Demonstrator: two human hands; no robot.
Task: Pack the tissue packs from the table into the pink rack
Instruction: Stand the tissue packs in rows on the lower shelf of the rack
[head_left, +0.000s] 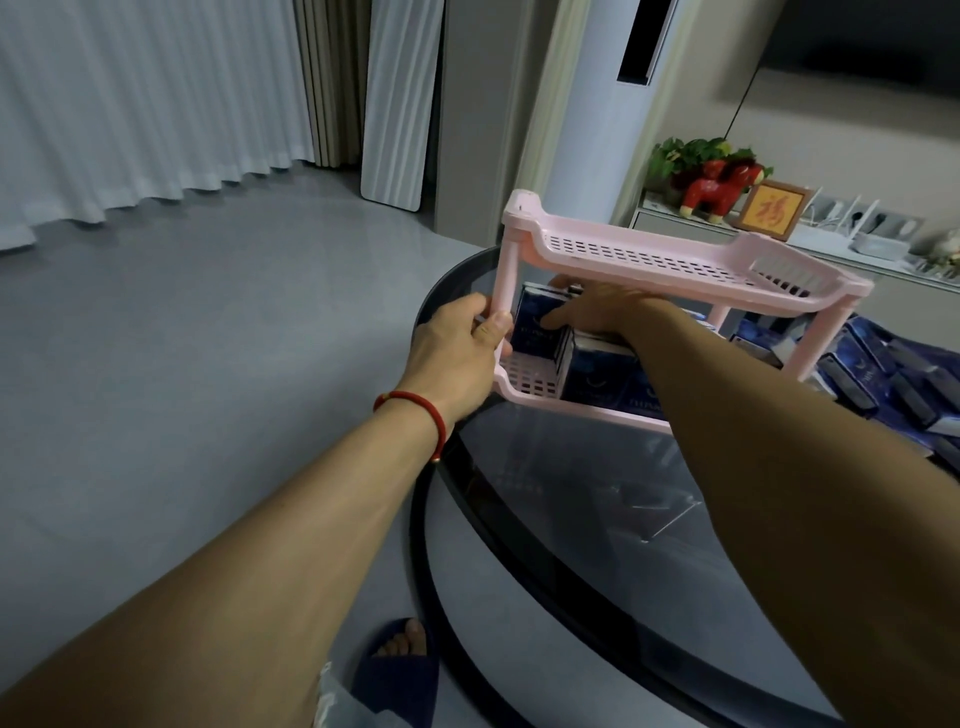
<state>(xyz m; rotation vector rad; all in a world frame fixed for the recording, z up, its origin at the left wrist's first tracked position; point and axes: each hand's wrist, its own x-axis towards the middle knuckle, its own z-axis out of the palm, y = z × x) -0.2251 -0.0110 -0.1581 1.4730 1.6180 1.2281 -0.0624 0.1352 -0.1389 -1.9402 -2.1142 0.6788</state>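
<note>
A pink two-tier rack (644, 262) stands on a round dark glass table (582, 499). My left hand (462, 348) grips the rack's front left post. My right hand (602, 312) reaches into the lower tier and rests on top of a dark blue tissue pack (535, 332) standing at the tier's left end. Another blue pack (608, 382) stands in front of it in the same tier. The top tier holds nothing. Several more blue packs (883, 374) lie in a heap on the table to the right of the rack.
A grey floor lies to the left, with white curtains and a leaning white panel (400, 98) behind. A tall white air conditioner (613, 104) stands behind the rack. A low cabinet at back right carries a red horse figure (711, 195), a plant and a frame. My slippered foot (400, 670) is below.
</note>
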